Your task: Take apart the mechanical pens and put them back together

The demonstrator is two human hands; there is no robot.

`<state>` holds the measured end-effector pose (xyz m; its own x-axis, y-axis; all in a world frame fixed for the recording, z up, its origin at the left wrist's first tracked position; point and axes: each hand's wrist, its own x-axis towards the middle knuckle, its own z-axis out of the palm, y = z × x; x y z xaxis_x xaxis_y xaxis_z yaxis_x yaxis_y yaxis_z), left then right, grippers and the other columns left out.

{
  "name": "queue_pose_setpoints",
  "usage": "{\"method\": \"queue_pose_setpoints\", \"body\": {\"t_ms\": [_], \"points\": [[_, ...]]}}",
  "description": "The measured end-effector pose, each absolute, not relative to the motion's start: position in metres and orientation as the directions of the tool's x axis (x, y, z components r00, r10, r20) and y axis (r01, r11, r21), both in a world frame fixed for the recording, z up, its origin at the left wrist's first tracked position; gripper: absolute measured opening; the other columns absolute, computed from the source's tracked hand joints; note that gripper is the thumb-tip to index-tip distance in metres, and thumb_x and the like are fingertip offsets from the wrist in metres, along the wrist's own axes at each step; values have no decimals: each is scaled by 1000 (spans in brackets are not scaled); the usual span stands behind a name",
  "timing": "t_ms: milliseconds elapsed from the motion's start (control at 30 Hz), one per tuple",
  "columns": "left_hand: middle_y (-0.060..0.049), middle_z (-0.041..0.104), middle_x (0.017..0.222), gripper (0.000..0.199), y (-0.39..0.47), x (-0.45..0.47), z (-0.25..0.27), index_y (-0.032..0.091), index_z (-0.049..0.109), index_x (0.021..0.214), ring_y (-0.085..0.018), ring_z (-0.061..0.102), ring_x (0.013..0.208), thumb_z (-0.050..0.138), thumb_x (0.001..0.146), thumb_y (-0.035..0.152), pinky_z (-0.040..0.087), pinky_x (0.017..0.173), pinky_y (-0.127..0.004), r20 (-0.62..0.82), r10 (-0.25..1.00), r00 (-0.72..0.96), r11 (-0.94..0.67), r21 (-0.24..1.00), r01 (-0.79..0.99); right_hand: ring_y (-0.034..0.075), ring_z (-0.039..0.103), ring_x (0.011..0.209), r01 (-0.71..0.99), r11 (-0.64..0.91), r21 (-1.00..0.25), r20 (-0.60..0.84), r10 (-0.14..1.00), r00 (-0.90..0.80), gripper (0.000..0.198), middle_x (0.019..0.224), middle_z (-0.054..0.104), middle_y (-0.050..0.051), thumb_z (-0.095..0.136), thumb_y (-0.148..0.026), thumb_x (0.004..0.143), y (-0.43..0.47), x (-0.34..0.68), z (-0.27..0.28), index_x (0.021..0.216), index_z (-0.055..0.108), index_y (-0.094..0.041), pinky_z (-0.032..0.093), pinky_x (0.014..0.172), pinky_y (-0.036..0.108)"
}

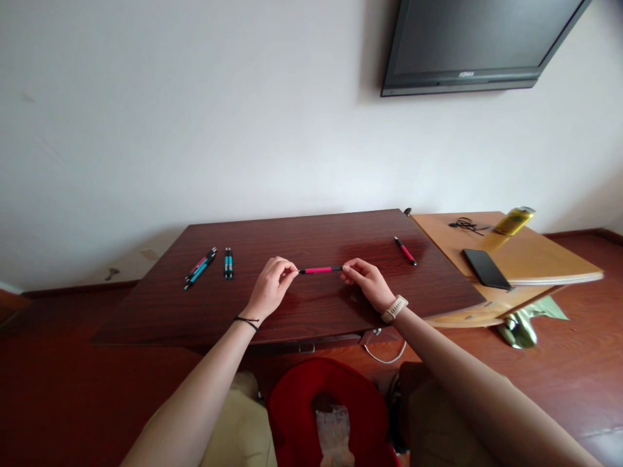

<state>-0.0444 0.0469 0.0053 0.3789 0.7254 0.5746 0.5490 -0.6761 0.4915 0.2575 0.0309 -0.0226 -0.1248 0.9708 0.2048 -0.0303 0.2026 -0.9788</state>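
A pink pen (318, 270) with black ends lies level between my two hands above the dark brown table (292, 233). My left hand (273, 280) pinches its left tip between thumb and fingers. At the other end, my right hand (366, 279) closes thumb and fingertips on the black part. On the table's right side rests another pink pen (405, 251). Two blue pens (228, 263) lie side by side left of my left hand. Farther left is a small bunch of pens (200, 267), blue and pink.
A lower wooden table (549, 253) adjoins on the right, bearing a black phone (485, 268), a yellow can (514, 221) and a thin black cable (467, 225). A red stool (287, 395) with a clear plastic bag (333, 428) is below me. A television (467, 45) hangs on the wall.
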Motion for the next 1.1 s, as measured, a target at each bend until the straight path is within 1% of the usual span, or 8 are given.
{"method": "queue_pose_setpoints", "body": {"t_ms": [133,467,767,933,1100], "points": [[-6,65,104,10,48,-46,4,23,63,103,-22,62,98,58,108,30,53,88,-37,571,730,376,-671,493,554,18,63,75,-16,215,-977,215,968,-127,35,86,74,3,75,-56,93,31,257,-24,96,71,-22,50,73,31],[-6,64,104,13,51,-48,1,23,62,103,-23,61,98,56,109,34,52,90,-38,553,747,369,-655,520,549,19,68,78,-16,200,-980,200,974,-110,41,88,76,5,79,-60,88,31,256,-23,98,72,-21,54,75,33],[-5,64,104,14,51,-49,1,22,62,102,-22,62,98,56,108,34,52,90,-37,537,762,362,-641,545,541,21,71,79,7,188,-982,187,977,-102,45,88,78,7,80,-64,85,30,255,-21,96,72,-22,57,75,34],[-5,64,102,15,52,-50,1,22,62,101,-22,63,97,56,107,35,52,90,-36,535,768,352,-633,550,545,21,71,79,26,205,-978,201,973,-109,42,89,79,7,78,-62,88,29,255,-22,97,73,-21,56,76,34],[-5,69,102,15,50,-50,-3,22,61,106,-20,67,95,54,108,36,52,90,-35,503,806,312,-585,598,548,18,63,70,70,217,-974,207,970,-129,41,80,74,4,72,-62,94,26,254,-19,90,73,-21,50,69,32]]}}
